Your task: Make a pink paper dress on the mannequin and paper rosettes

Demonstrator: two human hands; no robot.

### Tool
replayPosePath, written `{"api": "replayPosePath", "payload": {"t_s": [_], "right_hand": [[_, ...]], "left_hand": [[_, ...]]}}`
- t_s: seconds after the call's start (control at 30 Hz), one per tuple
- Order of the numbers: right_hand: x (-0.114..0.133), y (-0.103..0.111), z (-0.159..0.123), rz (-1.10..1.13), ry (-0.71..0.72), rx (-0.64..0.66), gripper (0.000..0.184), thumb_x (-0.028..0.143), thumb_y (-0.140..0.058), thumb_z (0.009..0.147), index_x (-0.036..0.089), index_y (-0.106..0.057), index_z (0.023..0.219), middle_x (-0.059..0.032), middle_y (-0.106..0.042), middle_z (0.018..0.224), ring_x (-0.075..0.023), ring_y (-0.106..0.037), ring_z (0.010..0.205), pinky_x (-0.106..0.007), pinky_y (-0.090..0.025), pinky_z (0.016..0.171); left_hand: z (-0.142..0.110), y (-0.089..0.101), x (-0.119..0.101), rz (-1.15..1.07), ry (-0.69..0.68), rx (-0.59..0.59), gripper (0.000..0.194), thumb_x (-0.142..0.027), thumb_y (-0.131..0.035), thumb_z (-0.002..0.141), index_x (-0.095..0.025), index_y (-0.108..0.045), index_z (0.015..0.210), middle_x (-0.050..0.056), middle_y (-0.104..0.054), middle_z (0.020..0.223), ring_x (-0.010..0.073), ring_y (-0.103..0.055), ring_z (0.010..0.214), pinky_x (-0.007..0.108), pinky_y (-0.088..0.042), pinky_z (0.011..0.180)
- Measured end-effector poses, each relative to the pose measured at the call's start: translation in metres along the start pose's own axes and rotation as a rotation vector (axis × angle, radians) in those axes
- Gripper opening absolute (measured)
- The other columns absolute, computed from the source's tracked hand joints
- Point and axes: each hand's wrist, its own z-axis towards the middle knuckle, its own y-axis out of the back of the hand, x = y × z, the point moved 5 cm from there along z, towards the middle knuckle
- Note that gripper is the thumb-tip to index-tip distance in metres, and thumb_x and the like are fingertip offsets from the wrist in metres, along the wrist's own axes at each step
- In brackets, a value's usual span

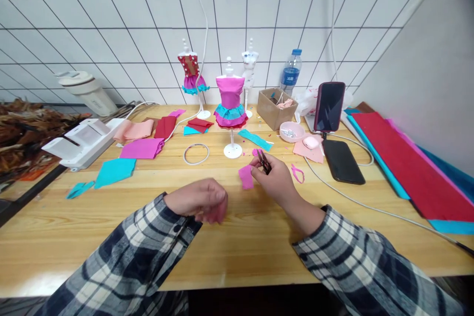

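My right hand [277, 177] grips a small dark pair of snips [264, 162], its two tips pointing up and away. At that hand's fingertips is a small magenta crepe paper piece [246, 177]. To the left, my left hand [203, 199] is held above the table with fingers curled in; they are slightly blurred, and anything inside is hidden. Beyond both hands stands a mini dress form [230, 93] in a magenta top and a ruffled turquoise, magenta and red skirt. A turquoise strip [255, 139] and a pink paper loop [297, 174] lie near my right hand.
Two more dress forms, one clothed [190, 71] and one white-patterned [250, 66], stand behind. Folded paper [142, 148] and a power strip [87, 145] lie left. A cardboard box [276, 111], bead dish [292, 132], phone [329, 107], black power bank [342, 161] and cables occupy the right.
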Motion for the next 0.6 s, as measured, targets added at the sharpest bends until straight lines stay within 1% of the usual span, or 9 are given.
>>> {"api": "replayPosePath", "payload": {"t_s": [0.03, 0.1, 0.13, 0.2, 0.27, 0.37, 0.47, 0.53, 0.6], "right_hand": [[0.001, 0.0, 0.0, 0.035, -0.019, -0.003, 0.014, 0.028, -0.061, 0.071, 0.019, -0.061, 0.081, 0.0009, -0.063, 0.073, -0.0118, -0.05, 0.056, -0.026, -0.04, 0.056], [0.003, -0.003, -0.003, 0.081, -0.029, 0.019, 0.015, 0.029, -0.061, 0.07, 0.018, -0.061, 0.08, 0.0003, -0.062, 0.072, -0.0131, -0.053, 0.059, -0.026, -0.043, 0.058], [0.004, -0.004, -0.004, 0.092, -0.028, 0.03, 0.014, 0.029, -0.061, 0.07, 0.018, -0.061, 0.079, 0.0003, -0.062, 0.071, -0.0133, -0.053, 0.06, -0.026, -0.043, 0.058], [0.005, -0.007, -0.007, 0.085, -0.011, 0.033, 0.014, 0.028, -0.061, 0.07, 0.018, -0.062, 0.08, 0.0012, -0.062, 0.069, -0.0119, -0.051, 0.055, -0.025, -0.041, 0.054], [0.008, -0.006, -0.01, 0.04, 0.049, 0.013, 0.011, 0.026, -0.061, 0.072, 0.019, -0.062, 0.08, 0.0031, -0.059, 0.064, -0.0098, -0.043, 0.048, -0.024, -0.036, 0.048], [0.018, -0.001, -0.014, -0.068, 0.254, -0.071, 0.005, 0.022, -0.061, 0.076, 0.02, -0.063, 0.08, 0.0028, -0.059, 0.066, -0.0094, -0.041, 0.048, -0.023, -0.034, 0.046], [0.03, 0.005, -0.021, -0.193, 0.505, -0.191, 0.004, 0.019, -0.059, 0.081, 0.02, -0.063, 0.081, -0.0014, -0.064, 0.076, -0.0131, -0.055, 0.065, -0.024, -0.042, 0.056], [0.035, 0.007, -0.026, -0.276, 0.647, -0.234, 0.006, 0.017, -0.059, 0.083, 0.021, -0.063, 0.082, -0.0027, -0.065, 0.08, -0.0149, -0.06, 0.075, -0.025, -0.045, 0.062], [0.039, 0.007, -0.031, -0.34, 0.774, -0.245, 0.009, 0.014, -0.06, 0.083, 0.022, -0.064, 0.083, -0.002, -0.066, 0.081, -0.0148, -0.062, 0.076, -0.025, -0.045, 0.064]], "left_hand": [[0.001, -0.006, 0.003, -0.003, 0.055, 0.089, 0.064, -0.074, -0.058, 0.07, -0.012, -0.072, 0.076, 0.006, -0.061, 0.059, 0.0098, -0.045, 0.042, 0.022, -0.027, 0.035], [0.006, -0.002, 0.007, -0.021, 0.105, -0.07, 0.069, -0.074, -0.061, 0.067, -0.013, -0.071, 0.098, 0.005, -0.066, 0.072, 0.0096, -0.051, 0.047, 0.019, -0.031, 0.036], [0.01, -0.001, 0.01, -0.071, 0.145, -0.129, 0.074, -0.078, -0.058, 0.066, -0.014, -0.07, 0.1, 0.006, -0.067, 0.077, 0.0102, -0.054, 0.05, 0.018, -0.032, 0.036], [0.014, -0.004, 0.019, -0.217, 0.253, -0.137, 0.085, -0.088, -0.04, 0.067, -0.012, -0.071, 0.091, 0.009, -0.069, 0.077, 0.0114, -0.058, 0.051, 0.017, -0.031, 0.034], [0.015, -0.009, 0.025, -0.318, 0.353, -0.043, 0.095, -0.093, -0.023, 0.066, -0.009, -0.07, 0.07, 0.011, -0.068, 0.065, 0.0112, -0.054, 0.042, 0.018, -0.025, 0.03], [0.009, -0.014, 0.024, -0.342, 0.37, 0.098, 0.096, -0.091, -0.018, 0.068, -0.01, -0.066, 0.058, 0.014, -0.066, 0.055, 0.0103, -0.047, 0.033, 0.02, -0.016, 0.027], [0.0, -0.026, 0.017, -0.34, 0.321, 0.326, 0.091, -0.086, -0.026, 0.074, -0.008, -0.072, 0.071, 0.016, -0.071, 0.065, 0.0104, -0.049, 0.035, 0.02, -0.018, 0.026], [-0.001, -0.033, 0.015, -0.373, 0.304, 0.42, 0.089, -0.083, -0.029, 0.077, -0.007, -0.073, 0.082, 0.016, -0.072, 0.071, 0.0103, -0.051, 0.036, 0.02, -0.023, 0.026], [0.006, -0.029, 0.017, -0.482, 0.254, 0.279, 0.083, -0.082, -0.033, 0.077, -0.01, -0.072, 0.09, 0.011, -0.071, 0.071, 0.0093, -0.052, 0.038, 0.018, -0.028, 0.027]]}}
